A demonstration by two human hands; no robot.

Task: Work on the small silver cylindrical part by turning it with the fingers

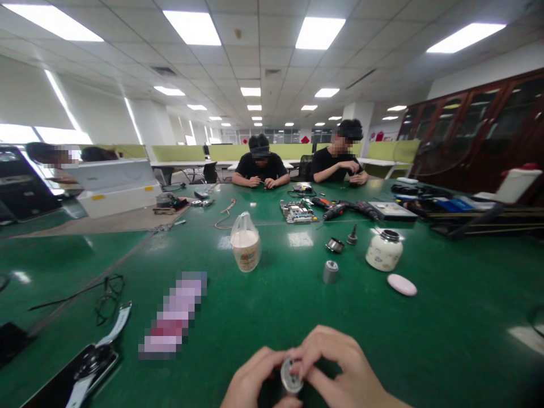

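Silver-grey cylinder (288,383) lies between left fingers (264,360) and right fingers (315,352), touching both.

Gloss and bare metal

The green worktop (272,306) is smooth and glossy. The round part (290,384) between the fingers (317,345) looks metal, like the smooth cylinder (330,273). The cream jar (383,253) is glossy, its neck (390,234) shiny metal; the cabinets (488,133), polished wood and glass.

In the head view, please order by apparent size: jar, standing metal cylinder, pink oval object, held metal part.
1. Jar
2. Pink oval object
3. Standing metal cylinder
Unsure: held metal part, nearer, partly hidden.
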